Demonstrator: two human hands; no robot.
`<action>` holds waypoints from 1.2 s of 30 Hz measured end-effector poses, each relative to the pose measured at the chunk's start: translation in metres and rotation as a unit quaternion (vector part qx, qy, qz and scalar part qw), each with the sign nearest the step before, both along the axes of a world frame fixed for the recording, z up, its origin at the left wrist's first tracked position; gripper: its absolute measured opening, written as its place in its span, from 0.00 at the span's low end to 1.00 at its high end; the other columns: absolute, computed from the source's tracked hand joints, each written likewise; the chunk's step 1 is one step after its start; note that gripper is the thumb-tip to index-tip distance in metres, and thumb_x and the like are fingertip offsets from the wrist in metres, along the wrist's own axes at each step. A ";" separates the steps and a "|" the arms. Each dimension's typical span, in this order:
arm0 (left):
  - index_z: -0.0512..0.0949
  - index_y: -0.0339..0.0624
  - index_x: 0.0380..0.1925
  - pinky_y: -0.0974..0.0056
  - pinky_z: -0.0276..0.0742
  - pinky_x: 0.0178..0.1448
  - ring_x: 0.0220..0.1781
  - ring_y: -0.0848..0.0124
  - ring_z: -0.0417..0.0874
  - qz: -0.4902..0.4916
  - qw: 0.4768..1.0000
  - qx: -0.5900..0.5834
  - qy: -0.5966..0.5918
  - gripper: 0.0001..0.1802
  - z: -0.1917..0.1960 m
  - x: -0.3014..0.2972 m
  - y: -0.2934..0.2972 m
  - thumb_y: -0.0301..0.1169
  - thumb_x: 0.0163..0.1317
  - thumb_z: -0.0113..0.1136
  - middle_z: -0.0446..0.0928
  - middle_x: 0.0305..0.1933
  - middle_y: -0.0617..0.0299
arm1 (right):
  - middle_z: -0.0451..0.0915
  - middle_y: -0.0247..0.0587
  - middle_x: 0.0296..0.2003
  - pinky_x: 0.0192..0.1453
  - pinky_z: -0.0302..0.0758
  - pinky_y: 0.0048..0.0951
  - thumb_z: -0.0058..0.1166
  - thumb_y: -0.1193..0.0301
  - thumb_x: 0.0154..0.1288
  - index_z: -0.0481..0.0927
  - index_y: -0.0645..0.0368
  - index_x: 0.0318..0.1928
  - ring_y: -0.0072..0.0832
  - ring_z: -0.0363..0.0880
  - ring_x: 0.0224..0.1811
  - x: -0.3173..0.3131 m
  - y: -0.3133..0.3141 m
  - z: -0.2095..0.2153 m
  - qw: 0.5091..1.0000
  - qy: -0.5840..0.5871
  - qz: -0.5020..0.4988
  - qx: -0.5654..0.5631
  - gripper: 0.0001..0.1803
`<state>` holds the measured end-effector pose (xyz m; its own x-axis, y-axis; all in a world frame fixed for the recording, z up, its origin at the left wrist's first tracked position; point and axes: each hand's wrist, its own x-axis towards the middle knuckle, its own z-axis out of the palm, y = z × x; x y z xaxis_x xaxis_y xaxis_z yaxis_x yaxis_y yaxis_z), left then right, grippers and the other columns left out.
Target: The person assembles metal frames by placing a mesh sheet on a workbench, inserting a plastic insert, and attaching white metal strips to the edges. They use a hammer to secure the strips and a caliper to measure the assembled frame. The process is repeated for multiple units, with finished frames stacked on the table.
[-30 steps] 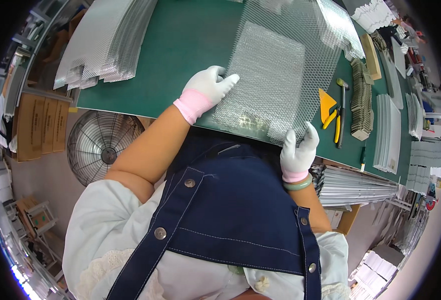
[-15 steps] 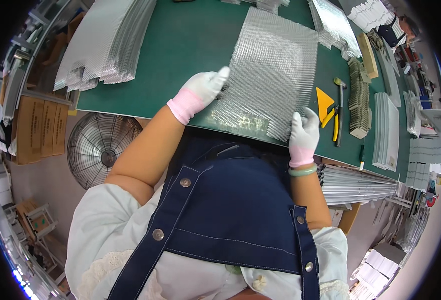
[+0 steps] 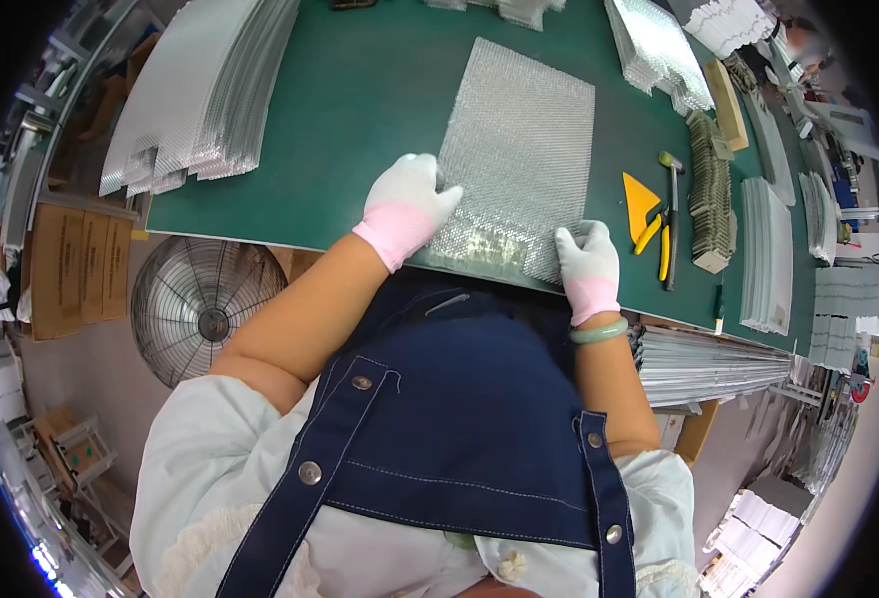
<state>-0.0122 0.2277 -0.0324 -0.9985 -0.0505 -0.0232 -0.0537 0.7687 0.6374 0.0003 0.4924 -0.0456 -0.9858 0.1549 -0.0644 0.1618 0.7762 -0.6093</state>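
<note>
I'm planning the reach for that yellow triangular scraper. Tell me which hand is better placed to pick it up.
Right. The right hand rests on the near right corner of the bubble-wrap sheet, and the yellow scraper lies just beyond it on the green mat. The left hand sits at the sheet's left edge and would probably have to cross over it.

A second ago the bubble-wrap sheet [image 3: 515, 159] bulged up between the hands, its far end lifted off the green mat [image 3: 360, 90]. Now it lies flat and stretched out beyond the fingers. The left hand [image 3: 407, 204] has slid a little down its near left edge. The right hand [image 3: 587, 267] has come in from the sheet's corner and presses the near right edge.
</note>
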 end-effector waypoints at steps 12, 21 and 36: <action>0.79 0.34 0.35 0.51 0.78 0.51 0.45 0.51 0.82 0.040 0.994 -0.103 0.001 0.22 -0.003 -0.003 0.007 0.44 0.54 0.67 0.78 0.42 0.46 | 0.82 0.56 0.37 0.50 0.77 0.44 0.62 0.57 0.62 0.74 0.66 0.50 0.49 0.82 0.41 -0.007 0.000 0.012 0.998 -0.035 0.021 0.048 0.26; 0.78 0.38 0.48 0.52 0.68 0.66 0.61 0.54 0.73 -0.220 0.943 -0.155 0.195 0.24 -0.012 -0.001 0.001 0.44 0.56 0.65 0.75 0.56 0.52 | 0.81 0.46 0.39 0.43 0.75 0.43 0.61 0.65 0.60 0.79 0.61 0.47 0.46 0.80 0.38 0.003 -0.009 0.006 0.912 0.274 0.198 0.233 0.17; 0.83 0.58 0.46 0.53 0.74 0.56 0.52 0.57 0.77 -0.408 0.858 -0.165 0.264 0.15 -0.011 -0.010 0.003 0.38 0.59 0.60 0.77 0.52 0.57 | 0.80 0.38 0.45 0.46 0.74 0.42 0.55 0.73 0.55 0.82 0.49 0.48 0.41 0.79 0.43 -0.008 -0.012 0.013 0.825 0.290 0.449 0.182 0.18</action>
<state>-0.0223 0.2309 -0.0436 -0.5705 0.7541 0.3255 0.8184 0.5554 0.1476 -0.0082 0.4805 -0.0331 -0.5616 -0.7504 0.3486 -0.8158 0.5726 -0.0814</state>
